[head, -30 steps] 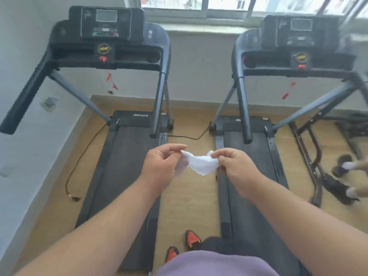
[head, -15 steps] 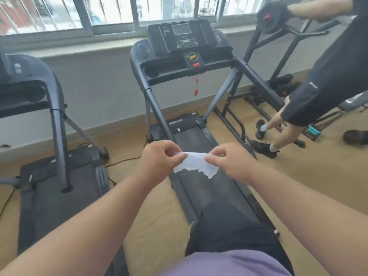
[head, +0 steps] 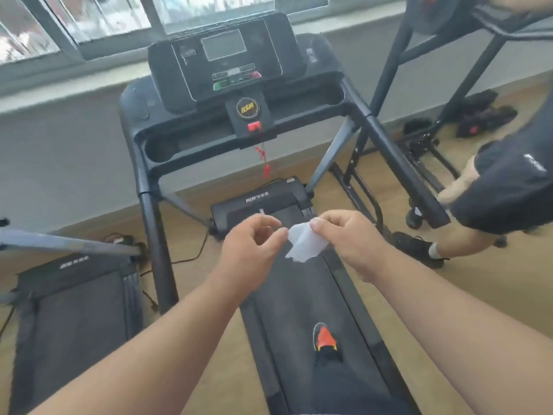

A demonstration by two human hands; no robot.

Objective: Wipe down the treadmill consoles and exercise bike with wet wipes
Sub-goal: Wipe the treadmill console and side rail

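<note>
White crumpled wet wipe (head: pixel 305 244) sits over the black treadmill belt (head: pixel 299 301), pinched by right hand (head: pixel 347 238); left hand (head: pixel 254 250) w/ fingers curled, touching the wipe's edge, grip unclear. Best to spread it flat before reaching the black treadmill console (head: pixel 224 64). Handrails (head: pixel 401 163) flank both sides; another person's leg (head: pixel 457 235) is near the belt's right edge, so stay centred.

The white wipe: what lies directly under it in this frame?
Under the wipe, held in the air between the hands, lies the dark treadmill belt. The patch of belt right behind the wipe and hands is covered.
</note>
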